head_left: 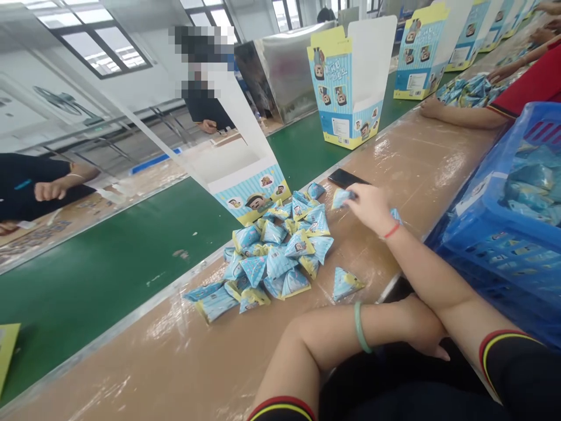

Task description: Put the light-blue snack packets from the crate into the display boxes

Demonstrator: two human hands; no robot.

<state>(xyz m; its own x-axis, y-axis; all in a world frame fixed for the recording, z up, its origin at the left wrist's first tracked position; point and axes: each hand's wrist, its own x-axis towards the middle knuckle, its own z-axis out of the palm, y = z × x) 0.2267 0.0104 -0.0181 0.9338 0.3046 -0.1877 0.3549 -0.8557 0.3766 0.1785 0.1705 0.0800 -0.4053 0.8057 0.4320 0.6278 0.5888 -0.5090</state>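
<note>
Head view: a packet [340, 199] is pinched by the right hand [370, 206]; the grip of the left hand [424, 328] cannot be told; box lettering [338, 68] is unreadable.

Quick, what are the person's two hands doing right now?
Left hand: partly hidden, so open or closed can't be told.
Right hand: closed, holding a small blue packet.

White wall [24, 55]; bright dark-framed windows [103, 44]; grey fan [65, 105]; shiny metal cabinet [293, 73].
</note>
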